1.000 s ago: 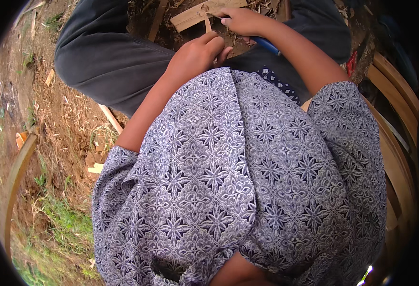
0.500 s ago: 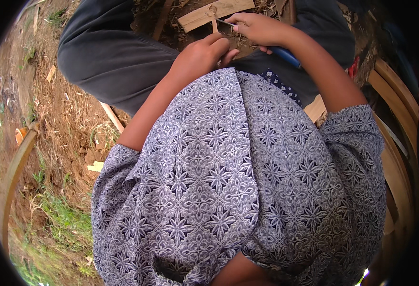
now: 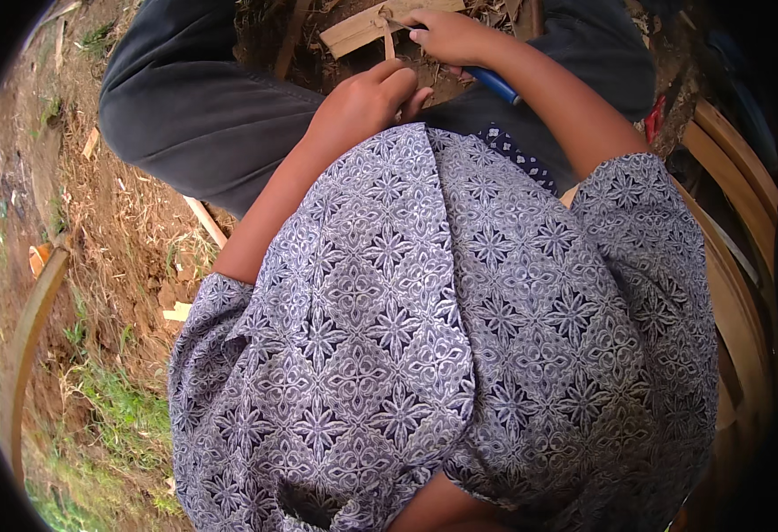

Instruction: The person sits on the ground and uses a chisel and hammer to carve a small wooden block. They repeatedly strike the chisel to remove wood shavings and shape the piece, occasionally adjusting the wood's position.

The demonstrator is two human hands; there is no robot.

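My left hand (image 3: 364, 99) is closed on the near end of a thin wooden stick (image 3: 389, 44), whose far end reaches a pale wooden board (image 3: 352, 35) on the ground between my legs. Closed around a knife, my right hand (image 3: 453, 41) lies farther off and to the right. The blue handle (image 3: 495, 86) of the knife sticks out behind that hand, beside the forearm. Only a little of the blade (image 3: 399, 25) shows, against the far part of the stick. Where the blade meets the wood, a curl of shaving (image 3: 384, 16) seems to stand.
My legs in dark trousers (image 3: 203, 115) bend around the work spot. Long curved wooden pieces (image 3: 733, 173) lie at the right, near something red (image 3: 655, 118). On the left, a curved wooden strip (image 3: 33, 328) stands over soil, dry straw and grass (image 3: 123, 399).
My right hand and the knife have moved left and farther away along the stick. The left hand has shifted slightly left and keeps its hold.
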